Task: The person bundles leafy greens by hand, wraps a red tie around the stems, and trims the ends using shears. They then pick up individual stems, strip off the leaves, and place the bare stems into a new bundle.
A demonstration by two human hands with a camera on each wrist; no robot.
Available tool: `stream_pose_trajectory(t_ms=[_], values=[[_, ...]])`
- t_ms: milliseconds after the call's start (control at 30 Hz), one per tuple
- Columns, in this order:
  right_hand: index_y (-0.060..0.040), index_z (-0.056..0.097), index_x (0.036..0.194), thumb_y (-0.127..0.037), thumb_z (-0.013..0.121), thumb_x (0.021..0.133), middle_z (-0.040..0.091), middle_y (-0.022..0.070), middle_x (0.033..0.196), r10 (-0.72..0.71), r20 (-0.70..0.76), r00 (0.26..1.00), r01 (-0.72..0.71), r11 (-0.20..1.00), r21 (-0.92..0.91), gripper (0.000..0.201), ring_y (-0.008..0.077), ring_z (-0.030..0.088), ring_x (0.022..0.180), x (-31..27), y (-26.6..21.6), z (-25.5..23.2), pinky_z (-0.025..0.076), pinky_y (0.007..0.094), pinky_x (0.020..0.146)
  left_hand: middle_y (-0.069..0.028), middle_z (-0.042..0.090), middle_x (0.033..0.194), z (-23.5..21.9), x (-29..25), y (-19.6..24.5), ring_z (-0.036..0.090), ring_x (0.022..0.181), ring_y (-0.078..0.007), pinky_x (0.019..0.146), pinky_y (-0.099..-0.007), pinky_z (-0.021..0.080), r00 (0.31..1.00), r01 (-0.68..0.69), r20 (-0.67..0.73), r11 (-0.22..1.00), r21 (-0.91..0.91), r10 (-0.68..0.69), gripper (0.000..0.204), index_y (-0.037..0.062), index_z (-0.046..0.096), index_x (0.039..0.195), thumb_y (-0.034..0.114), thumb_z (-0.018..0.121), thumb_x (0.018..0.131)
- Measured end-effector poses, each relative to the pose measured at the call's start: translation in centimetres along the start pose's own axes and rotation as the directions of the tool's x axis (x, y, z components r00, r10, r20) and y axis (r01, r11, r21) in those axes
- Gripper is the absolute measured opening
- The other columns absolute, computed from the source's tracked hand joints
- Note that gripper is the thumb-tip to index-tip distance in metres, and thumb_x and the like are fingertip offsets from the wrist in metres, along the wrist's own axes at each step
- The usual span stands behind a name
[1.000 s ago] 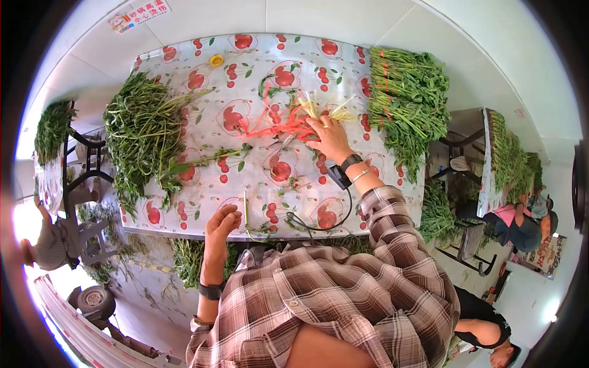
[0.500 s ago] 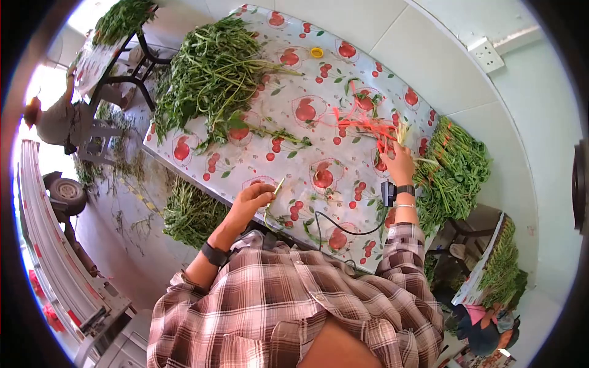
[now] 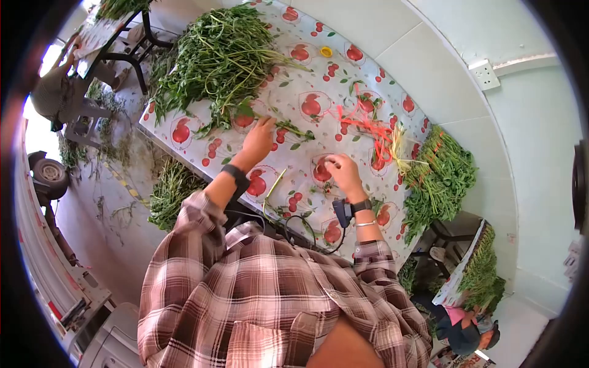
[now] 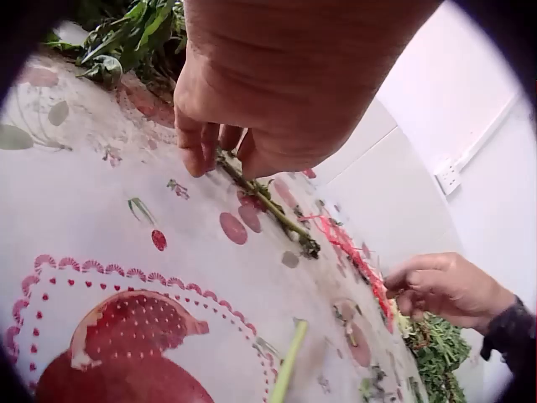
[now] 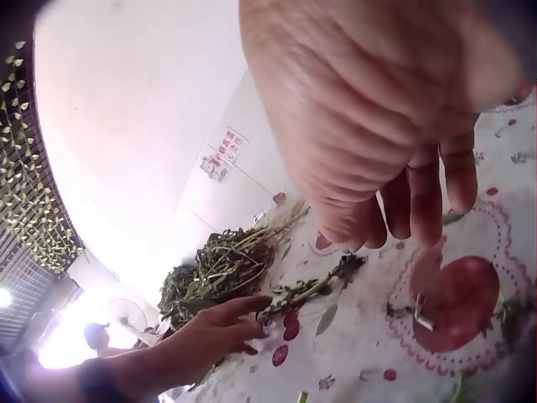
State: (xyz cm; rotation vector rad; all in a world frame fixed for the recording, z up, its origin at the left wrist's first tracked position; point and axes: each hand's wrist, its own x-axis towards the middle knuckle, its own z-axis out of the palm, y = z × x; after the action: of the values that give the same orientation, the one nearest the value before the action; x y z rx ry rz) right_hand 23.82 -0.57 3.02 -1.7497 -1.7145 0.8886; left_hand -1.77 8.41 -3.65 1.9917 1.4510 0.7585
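My left hand (image 3: 257,142) reaches to a leafy green stem (image 4: 277,214) lying on the patterned tablecloth. Its thumb and fingers curl around one end of that stem in the left wrist view. My right hand (image 3: 345,173) hangs over the middle of the cloth, fingers loosely bent with nothing between them. Beyond it lies a tangle of red strips (image 3: 369,130) beside a bunch of pale yellow strips (image 3: 399,147). Nearer my body is a light green stalk (image 3: 275,186). A heap of loose leafy greens (image 3: 215,64) spreads past my left hand.
Bundled greens (image 3: 438,175) stand stacked at the table's right end. A yellow ring (image 3: 326,51) sits near the back edge by the wall. A black cable (image 3: 307,224) runs along the front from my right wrist. More greens (image 3: 172,190) lie below the front edge.
My right hand has left the strips and come back toward my body. The left hand has moved forward from beside the light stalk to the leafy stem. The head view has turned.
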Motion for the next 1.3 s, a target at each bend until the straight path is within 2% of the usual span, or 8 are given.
stream_pose_trajectory(t_ms=[133, 233, 400, 467, 700, 967, 1033, 1300], values=[[-0.0002, 0.064, 0.091, -0.017, 0.061, 0.080, 0.062, 0.0128, 0.083, -0.011, 0.047, 0.999, 0.010, 1.000, 0.026, 0.020, 0.0241, 0.060, 0.071, -1.3, -0.2, 0.8, 0.046, 0.0311, 0.066, -0.0159, 0.050, 0.117, 0.8, 1.5, -0.5, 0.054, 0.097, -0.0374, 0.082, -0.0413, 0.046, 0.999, -0.016, -0.034, 0.994, 0.105, 0.020, 0.036, 0.0062, 0.053, 0.114, 0.002, 0.047, 0.079], [0.0010, 0.063, 0.090, -0.019, 0.060, 0.081, 0.062, 0.0116, 0.081, 0.005, 0.037, 0.999, -0.007, 0.998, 0.068, 0.022, 0.0219, 0.060, 0.070, -2.1, 0.0, 1.2, 0.047, 0.0306, 0.065, -0.0148, 0.052, 0.107, 0.6, 1.8, -0.4, 0.055, 0.092, -0.0369, 0.079, -0.0424, 0.046, 0.988, 0.077, 0.117, 0.983, 0.166, -0.097, 0.024, 0.0066, 0.055, 0.103, 0.004, 0.049, 0.080], [-0.0001, 0.063, 0.096, -0.021, 0.059, 0.083, 0.061, 0.0068, 0.077, 0.131, 0.078, 0.988, -0.145, 0.966, 0.213, 0.025, 0.0140, 0.058, 0.066, -2.3, -0.3, 2.0, 0.046, 0.0275, 0.060, -0.0154, 0.054, 0.097, -0.5, -0.2, 2.0, 0.056, 0.086, -0.0359, 0.073, -0.0420, 0.046, 0.998, 0.044, 0.040, 0.991, -0.124, -0.039, 0.015, 0.0047, 0.056, 0.096, 0.008, 0.054, 0.081], [-0.0031, 0.062, 0.101, -0.025, 0.059, 0.086, 0.059, 0.0026, 0.075, 0.297, 0.247, 0.922, -0.386, 0.707, 0.592, 0.027, 0.0084, 0.055, 0.064, -1.7, -1.8, 2.3, 0.043, 0.0226, 0.056, -0.0146, 0.056, 0.093, -1.3, -1.0, 4.1, 0.056, 0.084, -0.0359, 0.071, -0.0425, 0.046, 1.000, 0.016, 0.008, 0.986, -0.165, -0.015, 0.012, 0.0052, 0.056, 0.093, 0.010, 0.055, 0.082], [-0.0034, 0.062, 0.099, -0.026, 0.056, 0.091, 0.057, 0.0003, 0.074, 0.216, 0.120, 0.969, -0.221, 0.542, 0.811, 0.025, 0.0052, 0.051, 0.060, 0.9, -5.9, 3.7, 0.040, 0.0193, 0.053, -0.0118, 0.061, 0.089, -2.9, -3.9, 8.6, 0.060, 0.080, -0.0325, 0.066, -0.0385, 0.047, 0.988, -0.113, 0.079, 0.971, -0.210, 0.132, 0.015, 0.0054, 0.057, 0.096, 0.008, 0.058, 0.082], [-0.0025, 0.061, 0.091, -0.023, 0.053, 0.093, 0.057, 0.0011, 0.071, 0.368, -0.026, 0.929, -0.136, 0.408, 0.903, 0.022, 0.0062, 0.049, 0.055, 0.6, -6.0, 3.1, 0.041, 0.0196, 0.050, -0.0102, 0.064, 0.087, -5.4, -4.1, 6.7, 0.061, 0.073, -0.0207, 0.065, -0.0281, 0.047, 0.999, 0.032, 0.013, 0.940, -0.339, -0.029, 0.018, 0.0064, 0.065, 0.100, 0.007, 0.060, 0.083], [-0.0015, 0.061, 0.091, -0.023, 0.053, 0.093, 0.058, 0.0019, 0.070, 0.351, -0.068, 0.934, -0.075, 0.378, 0.923, 0.023, 0.0072, 0.049, 0.054, 0.6, -5.6, 2.5, 0.042, 0.0205, 0.050, -0.0085, 0.063, 0.084, -6.3, -4.1, 6.9, 0.061, 0.069, -0.0194, 0.064, -0.0292, 0.048, 0.983, 0.132, -0.062, 0.897, -0.421, -0.173, 0.018, 0.0046, 0.063, 0.100, 0.005, 0.058, 0.082], [-0.0008, 0.060, 0.094, -0.022, 0.053, 0.093, 0.058, 0.0033, 0.070, 0.352, -0.054, 0.935, -0.037, 0.247, 0.968, 0.022, 0.0087, 0.050, 0.054, 0.0, -5.4, 1.9, 0.044, 0.0228, 0.051, -0.0061, 0.054, 0.084, -5.6, -5.3, 8.5, 0.055, 0.069, -0.0153, 0.062, -0.0276, 0.046, 0.984, 0.137, -0.037, 0.870, -0.474, -0.176, 0.017, 0.0035, 0.062, 0.097, 0.005, 0.062, 0.080]])
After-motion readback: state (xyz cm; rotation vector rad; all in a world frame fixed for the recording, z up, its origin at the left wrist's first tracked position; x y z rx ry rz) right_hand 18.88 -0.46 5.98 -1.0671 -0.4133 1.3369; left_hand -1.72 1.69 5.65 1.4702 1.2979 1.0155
